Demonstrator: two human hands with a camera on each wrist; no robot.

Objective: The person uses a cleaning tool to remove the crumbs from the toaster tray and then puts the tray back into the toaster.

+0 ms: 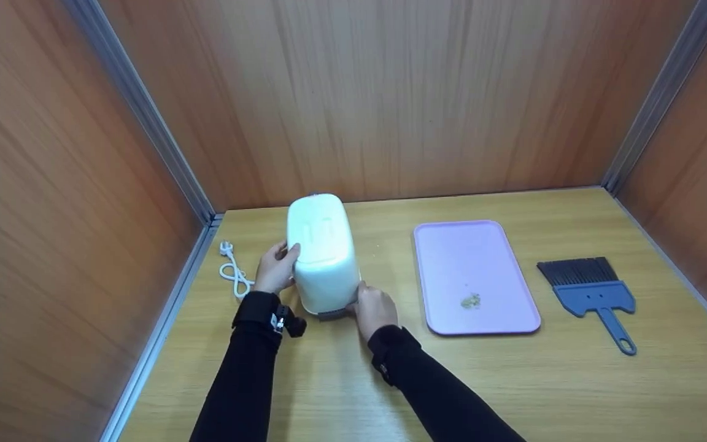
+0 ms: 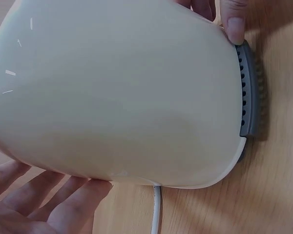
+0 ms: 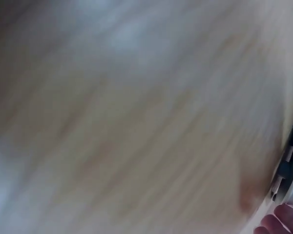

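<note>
A cream-white toaster (image 1: 323,258) with rounded edges and a smooth top stands on the table, its narrow end facing me. A grey slotted strip (image 2: 250,90), like the front of a crumb tray, sticks out at its lower edge. My left hand (image 1: 277,268) grips the toaster's left side, thumb up on the front edge and fingers (image 2: 71,204) spread along the side. At the lower right corner, my right hand (image 1: 376,309) holds the toaster, its thumb (image 2: 235,24) at the end of the grey strip. Its curled fingertips (image 3: 288,217) show in the right wrist view.
A white cord with plug (image 1: 231,265) lies coiled left of the toaster. On the right is a pink tray (image 1: 464,245) bearing a small heap of crumbs (image 1: 471,301). Farther right lies a blue hand brush (image 1: 593,298) with dark bristles. Wooden walls enclose the table.
</note>
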